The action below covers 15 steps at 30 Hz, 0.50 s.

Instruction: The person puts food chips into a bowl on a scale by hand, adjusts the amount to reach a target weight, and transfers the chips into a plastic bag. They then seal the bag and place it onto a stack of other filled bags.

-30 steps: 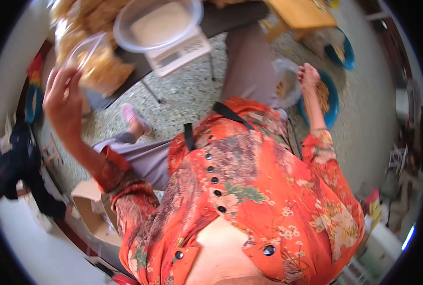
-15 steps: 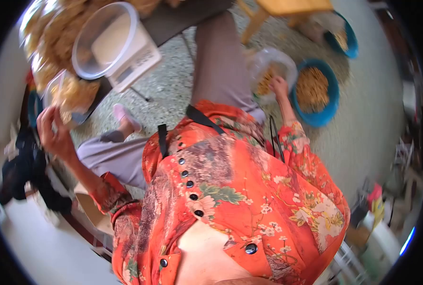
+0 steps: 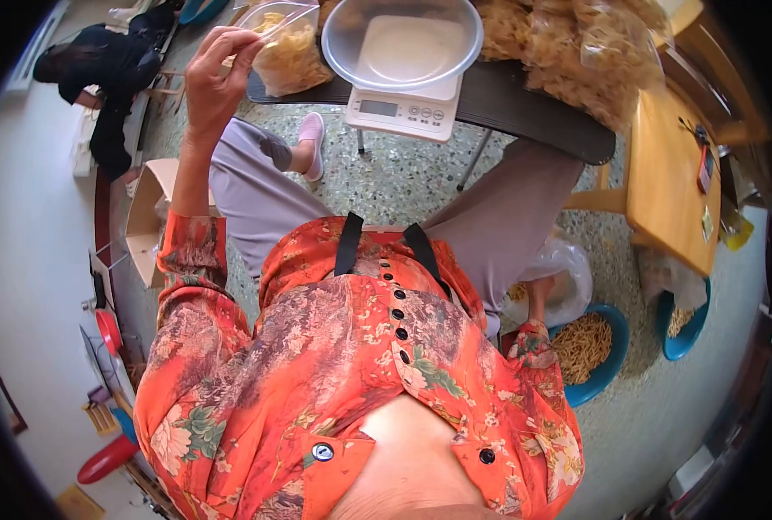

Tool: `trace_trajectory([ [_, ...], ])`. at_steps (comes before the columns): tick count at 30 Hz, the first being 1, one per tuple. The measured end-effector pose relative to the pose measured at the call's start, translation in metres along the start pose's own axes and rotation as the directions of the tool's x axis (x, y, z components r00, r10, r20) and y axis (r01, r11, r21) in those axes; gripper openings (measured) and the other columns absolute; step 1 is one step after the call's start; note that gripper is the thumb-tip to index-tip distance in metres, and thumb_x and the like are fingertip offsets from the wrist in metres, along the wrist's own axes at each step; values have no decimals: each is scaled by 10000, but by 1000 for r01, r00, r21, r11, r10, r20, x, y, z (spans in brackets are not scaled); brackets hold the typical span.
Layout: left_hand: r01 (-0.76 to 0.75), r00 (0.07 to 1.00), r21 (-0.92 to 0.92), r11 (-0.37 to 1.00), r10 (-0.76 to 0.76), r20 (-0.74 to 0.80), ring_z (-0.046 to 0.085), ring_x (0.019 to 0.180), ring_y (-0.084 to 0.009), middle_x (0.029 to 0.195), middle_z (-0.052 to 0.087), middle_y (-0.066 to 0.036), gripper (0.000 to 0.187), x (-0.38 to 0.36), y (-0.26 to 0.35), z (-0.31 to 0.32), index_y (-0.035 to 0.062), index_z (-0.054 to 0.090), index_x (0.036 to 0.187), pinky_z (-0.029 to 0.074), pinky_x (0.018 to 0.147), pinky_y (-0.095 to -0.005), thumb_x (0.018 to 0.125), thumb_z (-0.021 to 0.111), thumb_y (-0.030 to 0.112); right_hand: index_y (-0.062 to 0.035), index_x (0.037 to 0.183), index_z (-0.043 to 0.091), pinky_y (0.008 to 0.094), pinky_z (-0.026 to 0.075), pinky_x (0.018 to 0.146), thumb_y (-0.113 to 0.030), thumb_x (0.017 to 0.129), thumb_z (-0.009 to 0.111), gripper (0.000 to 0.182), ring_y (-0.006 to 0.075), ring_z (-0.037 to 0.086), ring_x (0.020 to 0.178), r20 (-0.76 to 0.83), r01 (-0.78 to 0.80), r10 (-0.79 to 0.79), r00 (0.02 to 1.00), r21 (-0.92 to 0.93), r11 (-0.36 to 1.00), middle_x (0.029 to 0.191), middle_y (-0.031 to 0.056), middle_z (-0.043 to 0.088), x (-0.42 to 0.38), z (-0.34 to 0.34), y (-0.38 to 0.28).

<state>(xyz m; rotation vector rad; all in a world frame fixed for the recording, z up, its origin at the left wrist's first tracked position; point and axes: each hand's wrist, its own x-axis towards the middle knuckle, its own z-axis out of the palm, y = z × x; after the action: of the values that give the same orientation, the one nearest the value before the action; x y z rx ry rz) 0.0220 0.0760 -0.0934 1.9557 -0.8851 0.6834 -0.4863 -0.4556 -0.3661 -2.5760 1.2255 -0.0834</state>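
Note:
My left hand is raised at the upper left, thumb and fingers pinched on the top edge of a clear zip bag. That bag holds pale yellow, curled dry pieces and stands on the end of a dark narrow bench. Beside it, a clear plastic bowl rests on a white digital scale; nothing shows inside the bowl. Low by my right leg, my right hand is at a clear plastic bag on the floor, its fingers hidden. Yellowish pieces show in that bag.
Filled bags crowd the bench's right end. A blue basin of tan stick-like pieces stands on the floor, with another blue basin beyond. A wooden stool is at right. A person in black is at upper left, near a cardboard box.
My view has swung from the floor basins on the right towards the bench and scale. My left hand stays pinched by the zip bag; my right hand remains low, now mostly hidden.

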Motion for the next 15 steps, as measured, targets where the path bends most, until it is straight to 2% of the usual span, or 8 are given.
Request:
trace_trajectory([
  [4, -26, 1000, 28, 999, 26, 12, 706, 837, -182, 959, 712, -95, 114, 4, 0, -3, 0, 721, 992, 557, 771, -289, 885, 758, 12, -81, 1386, 580, 450, 446, 1071, -272, 810, 774, 637, 372, 598, 1233, -7, -23, 23, 1000, 2, 1000, 1342, 185, 637, -6, 15, 0],
  [5, -29, 999, 28, 999, 28, 25, 684, 869, -148, 961, 697, -74, 93, 2, 0, -4, -15, 711, 997, 549, 797, -266, 915, 740, 21, -81, 1382, 583, 450, 448, 1068, -272, 810, 774, 633, 371, 599, 1229, -12, -25, 25, 1000, -4, 1000, 1339, 184, 639, -6, 18, 0],
  [9, -11, 999, 55, 998, 8, 48, 689, 877, -146, 966, 699, -75, 99, 3, 1, -13, -16, 714, 1001, 552, 801, -263, 912, 743, 16, -80, 1367, 593, 449, 454, 1059, -271, 811, 775, 615, 368, 607, 1215, -18, -39, 39, 999, 5, 999, 1324, 182, 646, -8, 27, 1],
  [11, -41, 999, 31, 999, 40, 30, 688, 814, -180, 916, 696, -83, 94, 6, 0, -15, 4, 721, 973, 549, 756, -290, 886, 756, 17, -80, 1360, 598, 448, 457, 1054, -271, 812, 775, 606, 367, 611, 1208, -29, -43, 44, 999, 9, 999, 1317, 180, 649, -6, 29, 2],
  [15, -41, 996, 92, 995, 34, 78, 693, 877, -145, 967, 699, -73, 96, 5, -2, -18, -11, 711, 1003, 556, 801, -260, 913, 740, 7, -79, 1345, 608, 447, 463, 1044, -270, 813, 775, 589, 364, 618, 1194, -41, -49, 49, 998, 10, 999, 1302, 178, 656, -7, 36, 4],
])
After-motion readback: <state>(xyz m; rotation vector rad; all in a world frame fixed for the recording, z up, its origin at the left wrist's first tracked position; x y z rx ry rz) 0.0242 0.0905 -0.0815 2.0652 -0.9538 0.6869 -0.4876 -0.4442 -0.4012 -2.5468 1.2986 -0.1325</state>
